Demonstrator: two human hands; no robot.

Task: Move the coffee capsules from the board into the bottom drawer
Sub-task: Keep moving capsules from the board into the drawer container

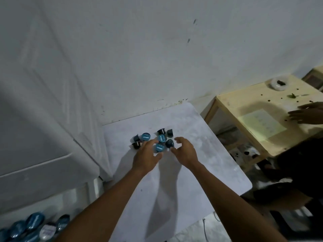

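Plastic capsules look light, rigid, best pinched by rims; left hand and right hand hover spread, empty.

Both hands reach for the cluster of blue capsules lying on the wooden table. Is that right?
Not quite. In the head view the blue capsules lie on the white board, not the wooden table, which stands to the right. The left hand and right hand do reach for them.
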